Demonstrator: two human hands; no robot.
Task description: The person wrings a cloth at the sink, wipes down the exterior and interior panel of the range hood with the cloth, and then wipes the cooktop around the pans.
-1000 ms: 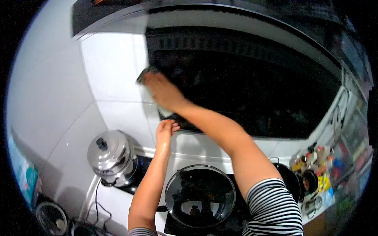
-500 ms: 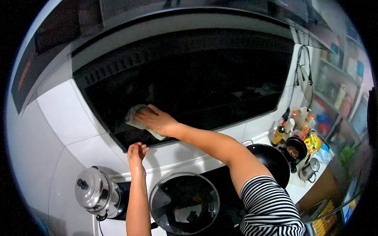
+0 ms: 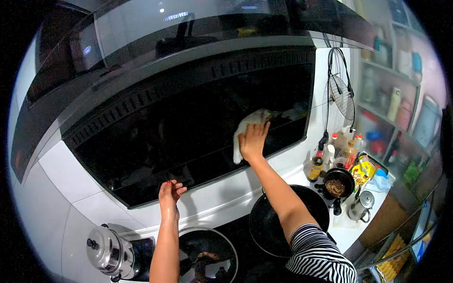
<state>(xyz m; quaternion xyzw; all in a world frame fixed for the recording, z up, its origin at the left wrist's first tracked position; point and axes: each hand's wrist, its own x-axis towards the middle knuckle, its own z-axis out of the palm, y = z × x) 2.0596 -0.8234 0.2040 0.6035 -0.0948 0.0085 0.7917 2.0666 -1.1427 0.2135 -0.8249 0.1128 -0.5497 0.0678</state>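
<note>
My right hand [image 3: 255, 142] lies against the lower right part of the black glass panel [image 3: 188, 127], pressing a pale cloth [image 3: 243, 134] to it. The cloth spreads out to the left of the fingers and above them. Below the panel's lower edge, further left, my left hand [image 3: 171, 193] is raised with its fingers loosely bent and apart, holding nothing. A frying pan with a glass lid [image 3: 207, 257] stands below the left hand. Under my right forearm is a black wok [image 3: 269, 226].
A steel pot with a lid [image 3: 111, 252] stands at the left. On the right counter are sauce bottles [image 3: 315, 166], a small black pan [image 3: 339, 184], a metal jug [image 3: 362, 206] and a yellow packet [image 3: 362, 170]. A wire strainer [image 3: 340, 96] hangs on the wall.
My right hand has slid the cloth rightward across the glass panel. The left hand stays raised in much the same pose. The camera view has shifted to the right.
</note>
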